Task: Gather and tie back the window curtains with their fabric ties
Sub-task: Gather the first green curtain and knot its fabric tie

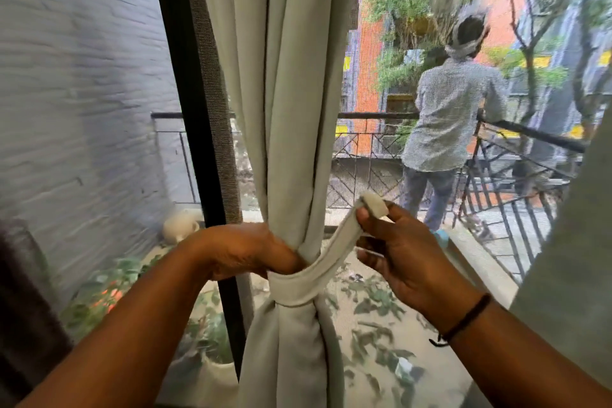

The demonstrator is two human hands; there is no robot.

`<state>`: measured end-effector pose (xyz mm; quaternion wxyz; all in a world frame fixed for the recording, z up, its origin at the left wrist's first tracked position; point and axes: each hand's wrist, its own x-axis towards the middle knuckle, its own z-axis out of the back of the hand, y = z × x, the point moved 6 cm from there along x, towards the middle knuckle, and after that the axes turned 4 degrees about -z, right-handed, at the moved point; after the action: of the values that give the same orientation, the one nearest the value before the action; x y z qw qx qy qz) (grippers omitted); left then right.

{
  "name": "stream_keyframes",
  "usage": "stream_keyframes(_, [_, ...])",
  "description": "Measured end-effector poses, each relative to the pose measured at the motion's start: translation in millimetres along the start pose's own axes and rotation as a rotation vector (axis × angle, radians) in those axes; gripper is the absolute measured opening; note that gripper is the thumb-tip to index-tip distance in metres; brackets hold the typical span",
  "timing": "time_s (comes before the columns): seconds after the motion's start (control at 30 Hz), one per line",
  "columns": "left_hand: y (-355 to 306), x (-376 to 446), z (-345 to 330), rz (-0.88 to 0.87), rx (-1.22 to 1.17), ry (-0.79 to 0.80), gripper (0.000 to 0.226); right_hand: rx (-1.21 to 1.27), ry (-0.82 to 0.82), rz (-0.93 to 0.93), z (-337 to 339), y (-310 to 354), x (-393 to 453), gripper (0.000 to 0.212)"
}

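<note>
Head view: the curtain (pixel 284 83) is seen bunched into a narrow column beside the dark window frame (pixel 195 109), with its tie (pixel 304 285) wrapped round the waist of the bundle. The free end of the tie is pinched between thumb and fingers of the right hand (pixel 404 248) and held up and to the right of the curtain, with a pale patch on the tip, possibly a fastening. The left hand (pixel 245 252) is pressed against the left side of the bundle just above the wrap; its fingers pass behind the cloth, so it cannot be told whether anything is clasped there.

The tie is judged to be wrapped but not yet secured. If the end is let go before it is fastened, the band is likely to slacken and the folds to spread. If the end is drawn too hard to the right, the wrap could be dragged down or off level, and the bundle left lopsided. If the left hand is withdrawn early, the gathered folds may slip out above the band. Should the hidden end of the tie be lost behind the cloth, the two ends could not be joined.

A second curtain (pixel 569 242) hangs at the right edge, not yet tied. Outside, a person (pixel 453 109) stands at a railing (pixel 530 136).

No brand, label or legible writing is visible.
</note>
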<state>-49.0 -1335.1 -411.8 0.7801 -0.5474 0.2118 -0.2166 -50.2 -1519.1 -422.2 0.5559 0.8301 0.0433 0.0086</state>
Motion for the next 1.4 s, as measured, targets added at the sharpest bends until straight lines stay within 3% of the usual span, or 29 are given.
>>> stream_keyframes(0.1, [-9, -3, -5, 0.037, 0.093, -0.014, 0.047, 0.103, -0.001, -0.034, 7, 3, 1, 0.027])
stream_keyframes(0.2, [-15, 0, -8, 0.004, 0.049, -0.133, 0.045, 0.224, -0.064, -0.037, 17, 4, -1, 0.041])
stream_keyframes(0.27, [-10, 4, -10, -0.006, -0.053, -0.220, 0.054, 0.241, -0.060, -0.002, 21, 5, -4, 0.036])
stream_keyframes(0.43, [7, 5, -19, -0.036, -0.401, -0.240, 0.033, 0.187, 0.077, 0.014, 13, 1, -14, 0.015])
stream_keyframes(0.5, [11, 1, -17, -0.051, -0.466, -0.229, 0.043, 0.311, 0.152, -0.073, 13, -7, -18, 0.020])
stream_keyframes(0.6, [10, -7, -15, -0.073, -0.454, -0.237, 0.064, 0.564, 0.324, -0.318, 6, -22, -27, 0.064])
stream_keyframes(0.63, [9, -9, -15, -0.083, -0.436, -0.237, 0.066, 0.573, 0.396, -0.383, 2, -25, -34, 0.069])
stream_keyframes(0.77, [7, -8, -17, -0.114, -0.330, -0.213, 0.057, 0.496, 0.516, -0.505, -7, -45, -54, 0.060])
stream_keyframes(0.93, [5, -4, -17, -0.134, -0.252, -0.271, 0.064, 0.199, 0.346, -0.338, 3, -52, -57, 0.013])
stream_keyframes(1.07, [2, -3, -13, -0.114, -0.195, -0.285, 0.072, -0.056, 0.285, -0.160, 3, -45, -57, 0.017])
stream_keyframes(1.2, [-1, -2, -13, -0.046, -0.132, -0.128, 0.097, -0.234, 0.102, -0.058, 3, -49, -54, 0.028])
stream_keyframes(1.23, [-3, -3, -13, -0.029, -0.095, -0.075, 0.096, -0.218, 0.062, -0.058, 2, -52, -53, 0.033])
stream_keyframes(1.3, [-8, -3, -12, -0.008, -0.011, -0.022, 0.072, -0.195, -0.005, -0.071, -1, -55, -49, 0.036])
stream_keyframes(1.4, [-10, 0, -4, -0.001, 0.012, -0.060, 0.056, -0.156, -0.063, -0.109, -6, -62, -42, 0.025])
